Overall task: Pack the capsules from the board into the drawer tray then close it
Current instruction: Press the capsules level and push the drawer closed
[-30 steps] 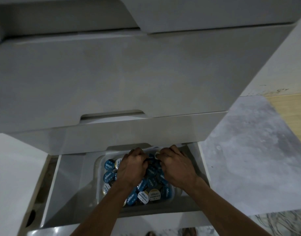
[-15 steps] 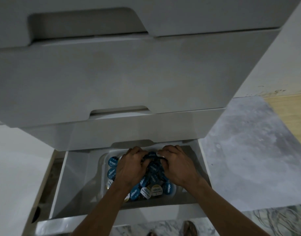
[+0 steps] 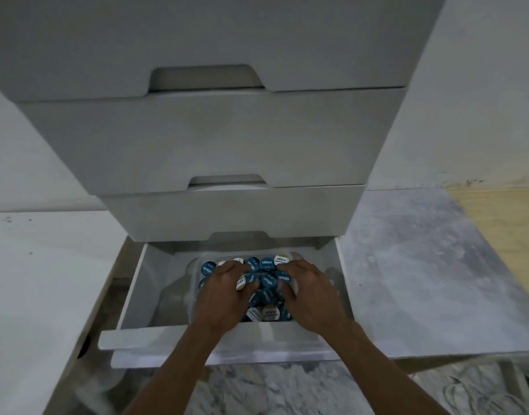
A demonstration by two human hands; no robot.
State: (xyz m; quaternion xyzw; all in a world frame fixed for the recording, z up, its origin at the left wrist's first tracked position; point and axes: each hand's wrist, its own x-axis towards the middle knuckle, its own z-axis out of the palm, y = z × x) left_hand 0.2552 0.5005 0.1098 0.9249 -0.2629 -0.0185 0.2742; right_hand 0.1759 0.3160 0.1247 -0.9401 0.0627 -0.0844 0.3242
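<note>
The bottom drawer (image 3: 131, 298) of a white drawer unit (image 3: 215, 139) stands pulled out, and a clear plastic tray (image 3: 194, 266) sits inside it, heaped with round capsules (image 3: 264, 283), most with blue lids and a few with white or gold ones. Both hands lie palm-down on the heap. The left hand (image 3: 224, 292) covers the pile's 9 o'clock side with fingers bent over the lids; the right hand (image 3: 308, 292) covers the 3 o'clock side, fingers likewise curled downward. Whether either one actually grips a capsule cannot be told, since the fingertips are buried among the lids. The hands hide much of the tray, and its near wall is lost behind the wrists. Lid print is too blurred to read. The drawers above are closed.
</note>
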